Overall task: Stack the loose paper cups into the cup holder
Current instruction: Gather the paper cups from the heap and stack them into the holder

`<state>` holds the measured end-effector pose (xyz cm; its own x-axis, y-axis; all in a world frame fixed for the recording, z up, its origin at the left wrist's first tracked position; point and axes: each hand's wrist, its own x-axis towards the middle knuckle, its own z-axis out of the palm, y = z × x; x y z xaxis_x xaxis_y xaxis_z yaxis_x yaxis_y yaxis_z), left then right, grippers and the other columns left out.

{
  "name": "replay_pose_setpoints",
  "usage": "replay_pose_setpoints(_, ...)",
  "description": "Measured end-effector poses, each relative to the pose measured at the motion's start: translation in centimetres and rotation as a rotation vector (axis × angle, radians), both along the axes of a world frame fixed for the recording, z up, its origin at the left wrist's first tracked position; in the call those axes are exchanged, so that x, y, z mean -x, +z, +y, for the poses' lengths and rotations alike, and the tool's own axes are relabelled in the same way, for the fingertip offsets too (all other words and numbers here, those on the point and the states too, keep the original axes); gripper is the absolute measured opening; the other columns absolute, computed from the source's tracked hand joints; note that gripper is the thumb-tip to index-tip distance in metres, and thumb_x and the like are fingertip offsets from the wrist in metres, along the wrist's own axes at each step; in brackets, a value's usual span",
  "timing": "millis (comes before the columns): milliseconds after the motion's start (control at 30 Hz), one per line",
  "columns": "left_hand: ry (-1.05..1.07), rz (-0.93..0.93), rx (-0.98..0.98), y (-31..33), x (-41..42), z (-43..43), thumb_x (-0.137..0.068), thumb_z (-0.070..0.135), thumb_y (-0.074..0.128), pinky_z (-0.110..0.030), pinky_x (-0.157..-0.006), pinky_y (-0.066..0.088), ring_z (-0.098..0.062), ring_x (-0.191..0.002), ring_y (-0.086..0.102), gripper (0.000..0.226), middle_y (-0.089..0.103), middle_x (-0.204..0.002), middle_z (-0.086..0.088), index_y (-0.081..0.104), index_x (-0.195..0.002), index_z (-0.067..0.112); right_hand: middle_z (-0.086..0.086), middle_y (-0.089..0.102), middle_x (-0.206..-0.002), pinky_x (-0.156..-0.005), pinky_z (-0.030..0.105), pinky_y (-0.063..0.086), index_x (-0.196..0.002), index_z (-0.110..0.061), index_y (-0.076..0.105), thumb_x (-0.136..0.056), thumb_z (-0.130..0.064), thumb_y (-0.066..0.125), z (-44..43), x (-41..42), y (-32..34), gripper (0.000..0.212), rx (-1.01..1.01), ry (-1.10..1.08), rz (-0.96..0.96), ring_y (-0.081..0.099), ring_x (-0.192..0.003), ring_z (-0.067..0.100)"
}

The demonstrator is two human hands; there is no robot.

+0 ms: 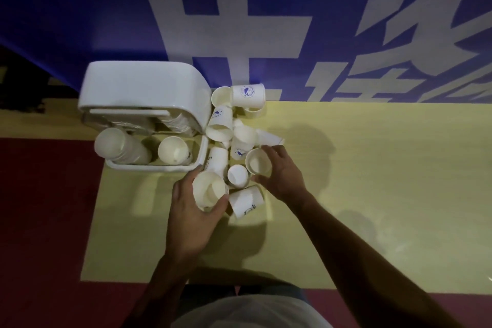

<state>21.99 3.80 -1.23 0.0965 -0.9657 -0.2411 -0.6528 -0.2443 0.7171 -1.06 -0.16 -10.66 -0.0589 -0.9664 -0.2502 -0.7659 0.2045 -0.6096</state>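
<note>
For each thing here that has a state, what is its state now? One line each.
cup holder: holds stacked cups.
lid: open.
left hand: grips a cup, mouth up.
right hand: grips a second cup, mouth up.
loose cups: heaped beside the holder, several on their sides.

A paper cup (209,190) is gripped by the left hand (190,217) and another cup (258,161) by the right hand (282,176), beside the white cup holder (145,104).
</note>
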Motion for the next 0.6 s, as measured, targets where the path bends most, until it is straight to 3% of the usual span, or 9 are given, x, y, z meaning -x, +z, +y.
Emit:
replay_pose_setpoints(133,0.014,0.023,-0.016,-0.1,-0.8,-0.1,-0.076,0.048,0.085,-0.034,-0.103,0.046,-0.008,-0.122,0.048,0.078,0.048,-0.135,0.013,0.045,-0.141,0.036,-0.001,0.055,-0.133,-0.072,0.041,0.059,-0.136,-0.016,0.051,-0.074,-0.045,0.084,0.4,-0.4,0.6,0.076,0.087,-0.001,-0.006,0.063,-0.11,0.026)
replay_pose_setpoints(267,0.009,0.023,-0.026,-0.3,-2.4,-0.6,-0.073,0.051,0.086,-0.037,-0.101,0.05,-0.012,-0.121,0.051,0.079,0.049,-0.132,0.012,0.046,-0.139,0.034,-0.003,0.062,-0.125,-0.072,0.035,0.057,-0.131,-0.016,0.053,-0.075,-0.059,0.078,1.9,-1.2,2.8,0.075,0.195,-0.126,-0.03,0.063,-0.105,0.02)
replay_pose_setpoints(400,-0.015,0.043,0.002,-0.1,-4.6,-1.4,-0.072,0.048,0.088,-0.034,-0.091,0.051,-0.013,-0.115,0.053,0.074,0.051,-0.129,0.011,0.049,-0.134,0.034,-0.014,0.063,-0.117,-0.073,0.028,0.052,-0.127,-0.025,0.051,-0.074,-0.059,0.083,3.3,-3.3,6.2,0.071,0.185,-0.258,-0.12,0.059,-0.098,0.007)
replay_pose_setpoints(500,-0.04,0.048,0.026,0.0,-6.8,-2.6,-0.073,0.046,0.088,-0.035,-0.09,0.052,-0.013,-0.115,0.054,0.073,0.052,-0.129,0.011,0.05,-0.133,0.032,-0.017,0.062,-0.116,-0.072,0.029,0.053,-0.128,-0.03,0.049,-0.072,-0.065,0.08,3.3,-6.3,8.5,0.072,0.182,-0.346,-0.169,0.061,-0.095,0.007)
replay_pose_setpoints(600,-0.06,0.052,0.057,0.0,-9.4,-4.1,-0.072,0.047,0.089,-0.035,-0.088,0.052,-0.013,-0.113,0.055,0.072,0.054,-0.127,0.01,0.052,-0.131,0.03,-0.028,0.058,-0.113,-0.07,0.022,0.051,-0.12,-0.043,0.045,-0.075,-0.056,0.085,3.0,-9.6,10.2,0.062,0.207,-0.392,-0.226,0.06,-0.095,-0.001)
